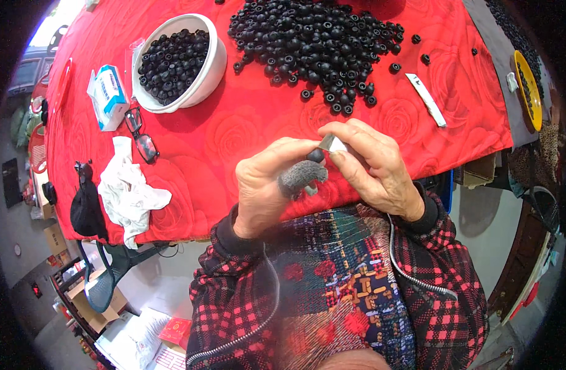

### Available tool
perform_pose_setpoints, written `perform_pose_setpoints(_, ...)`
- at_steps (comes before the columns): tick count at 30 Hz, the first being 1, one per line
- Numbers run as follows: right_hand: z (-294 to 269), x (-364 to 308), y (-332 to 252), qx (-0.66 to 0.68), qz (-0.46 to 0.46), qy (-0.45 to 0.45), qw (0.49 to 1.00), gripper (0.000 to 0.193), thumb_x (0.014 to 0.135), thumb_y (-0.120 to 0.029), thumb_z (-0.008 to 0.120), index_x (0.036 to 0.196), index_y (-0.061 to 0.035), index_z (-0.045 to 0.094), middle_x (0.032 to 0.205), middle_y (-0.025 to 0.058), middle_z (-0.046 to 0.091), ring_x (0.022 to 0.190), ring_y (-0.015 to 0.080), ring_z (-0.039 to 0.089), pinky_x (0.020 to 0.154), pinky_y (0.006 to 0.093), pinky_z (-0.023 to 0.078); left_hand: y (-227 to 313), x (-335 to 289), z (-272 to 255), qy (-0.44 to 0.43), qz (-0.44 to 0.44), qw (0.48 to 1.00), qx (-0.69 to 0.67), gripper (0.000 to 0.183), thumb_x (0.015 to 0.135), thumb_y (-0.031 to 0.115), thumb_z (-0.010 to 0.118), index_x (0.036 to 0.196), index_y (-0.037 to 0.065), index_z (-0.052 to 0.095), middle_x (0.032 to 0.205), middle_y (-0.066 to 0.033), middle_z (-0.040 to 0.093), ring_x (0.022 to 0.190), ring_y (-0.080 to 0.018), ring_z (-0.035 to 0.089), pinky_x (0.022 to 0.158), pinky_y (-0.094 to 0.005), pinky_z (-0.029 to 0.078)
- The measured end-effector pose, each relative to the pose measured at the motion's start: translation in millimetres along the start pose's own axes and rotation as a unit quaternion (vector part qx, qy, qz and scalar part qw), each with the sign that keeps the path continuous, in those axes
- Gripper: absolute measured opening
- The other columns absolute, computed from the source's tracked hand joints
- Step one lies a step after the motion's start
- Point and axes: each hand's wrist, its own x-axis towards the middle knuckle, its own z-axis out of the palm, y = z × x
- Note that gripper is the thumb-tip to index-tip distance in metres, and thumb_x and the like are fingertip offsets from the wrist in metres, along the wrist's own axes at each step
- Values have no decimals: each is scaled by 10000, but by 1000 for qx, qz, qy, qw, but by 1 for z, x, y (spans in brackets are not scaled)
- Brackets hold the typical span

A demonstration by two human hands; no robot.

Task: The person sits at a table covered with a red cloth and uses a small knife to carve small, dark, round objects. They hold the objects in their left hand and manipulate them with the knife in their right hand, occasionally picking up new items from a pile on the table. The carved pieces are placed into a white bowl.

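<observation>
- The likeliest mishap, as I judged it, was a slip: the small flat silver-and-white piece, seemingly a blade (332, 143), stood against the small glossy black round part (315, 155), and a curved surface could have turned its edge toward the bare left thumb.
- The soft grey fabric finger sleeve (295, 177) covered only one finger, so a skid elsewhere could have met skin.
- Too light a pinch could have let the part pop out and roll over the near edge of the red rose-patterned cloth-covered bench (233, 132), or into the big loose heap of black round parts (307, 43), where it would have been hard to pick out.
- The left hand (261, 179), on the near side of the heap, was partly closed, gripping the black part between the thumb and the sleeved finger.
- The right hand (378, 163), nearer the heap's right end, was curled, pinching the silver-and-white piece between thumb and fingertips; its full shape was hidden by the fingers.
- The held part sat just short of the heap, apart from it; a white round plastic tub (218, 61) filled with similar parts stood to the heap's left.
</observation>
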Motion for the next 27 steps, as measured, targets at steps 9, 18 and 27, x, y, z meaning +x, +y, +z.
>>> perform_pose_setpoints(9, 0, 3, 5, 23, -15, -7, 1000, 264, 876, -77, 553, 1109, 46, 564, 801, 84, 524, 657, 155, 490, 585, 277, 389, -7, 2, -3, 10, -35, 998, -54, 226, 857, -8, 597, 1080, -29, 632, 956, -86, 627, 791, -139, 623, 589, -229, 515)
perform_pose_setpoints(18, 1, 4, 6, 6, -2, 5, 1000, 251, 836, -69, 571, 1070, 19, 561, 790, 130, 542, 670, 269, 542, 579, 352, 424, -4, 4, -1, 18, -30, 998, -45, 215, 869, 13, 586, 1074, -33, 632, 930, -93, 621, 744, -135, 616, 565, -228, 509)
perform_pose_setpoints(27, 3, 4, 9, 18, 8, 15, 1000, 233, 861, -69, 560, 1076, 20, 571, 760, 69, 496, 617, 145, 468, 547, 272, 369, -6, 3, -2, 24, -48, 998, -25, 230, 876, 22, 564, 1094, -24, 624, 937, -97, 621, 726, -137, 618, 558, -225, 502)
